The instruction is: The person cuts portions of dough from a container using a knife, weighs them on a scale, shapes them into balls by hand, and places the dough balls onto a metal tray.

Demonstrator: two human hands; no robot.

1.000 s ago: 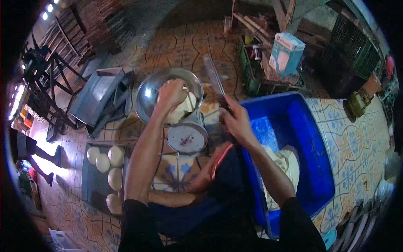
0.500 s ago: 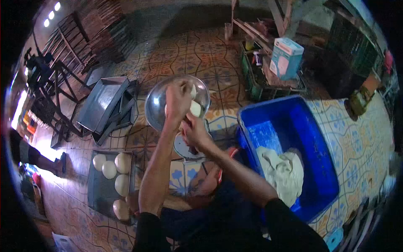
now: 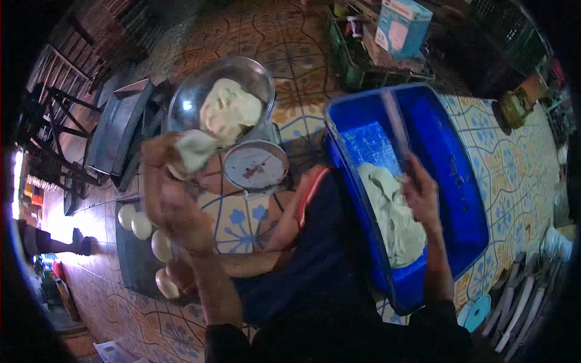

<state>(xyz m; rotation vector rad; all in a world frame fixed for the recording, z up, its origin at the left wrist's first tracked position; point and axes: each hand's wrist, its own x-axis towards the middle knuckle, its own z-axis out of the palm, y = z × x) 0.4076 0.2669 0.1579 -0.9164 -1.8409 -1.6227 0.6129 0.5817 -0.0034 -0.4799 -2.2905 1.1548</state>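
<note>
A lump of pale dough [image 3: 195, 150] is in my left hand [image 3: 172, 187], which is blurred by motion beside the scale. My right hand [image 3: 420, 196] is closed around a long, flat-bladed knife [image 3: 395, 121], raised over the blue tub [image 3: 475, 181]. Below it in the tub lies a large mass of dough [image 3: 390, 218]. A metal bowl [image 3: 181, 109] rests on the weighing scale [image 3: 255, 164] with a big piece of dough [image 3: 230, 109] inside. The scale's round dial faces me.
On the left a dark tray [image 3: 130, 257] holds several dough balls [image 3: 141, 225], partly hidden by my left arm. Stacked metal pans [image 3: 118, 130] stand beyond it. A crate [image 3: 357, 72] with a box [image 3: 402, 27] is at the back. Another person's foot [image 3: 78, 242] shows at far left.
Both hands have left the bowl. My left hand came left and nearer with dough; my right moved right over the tub with the knife. The view has shifted, and the scale dial is now uncovered.
</note>
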